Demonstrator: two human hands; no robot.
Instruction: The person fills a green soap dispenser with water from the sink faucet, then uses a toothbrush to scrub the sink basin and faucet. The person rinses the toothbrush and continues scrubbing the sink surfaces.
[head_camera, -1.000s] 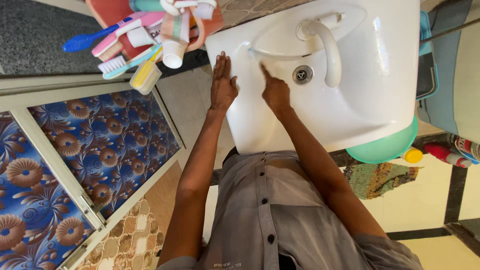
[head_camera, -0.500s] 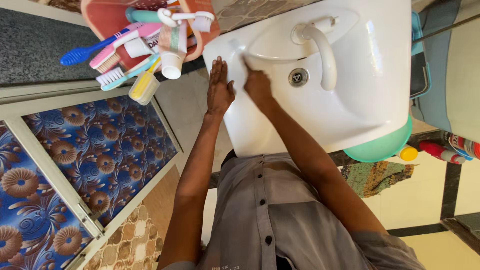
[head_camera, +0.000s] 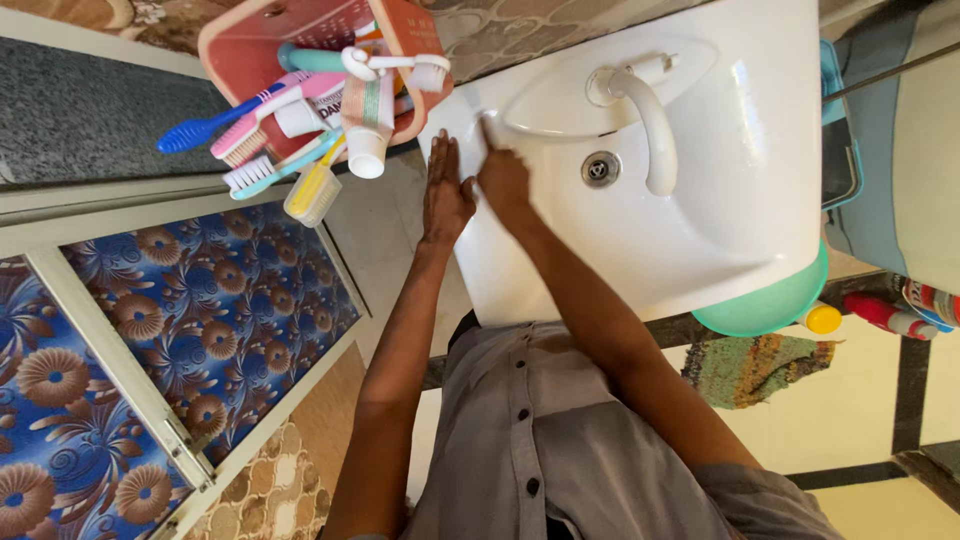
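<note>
A white wash basin (head_camera: 740, 200) with a white curved tap (head_camera: 650, 110) and a metal drain (head_camera: 600, 168) fills the upper middle. My left hand (head_camera: 445, 190) lies flat with fingers together on the basin's left rim. My right hand (head_camera: 502, 175) is beside it, its index finger stretched out and pressed on the rim at the bowl's edge. Neither hand holds anything. My grey buttoned shirt (head_camera: 540, 430) shows below.
A pink wall basket (head_camera: 250, 35) holds several toothbrushes (head_camera: 210, 125) and a toothpaste tube (head_camera: 365, 125) left of the basin. A floral blue panel (head_camera: 200, 300) stands at left. A green tub (head_camera: 770, 300), a yellow cap (head_camera: 822, 318) and a floor mat (head_camera: 760, 365) lie below the basin.
My right hand has slid left along the basin, from near the drain to the rim beside my left hand. The left hand has stayed on the rim.
</note>
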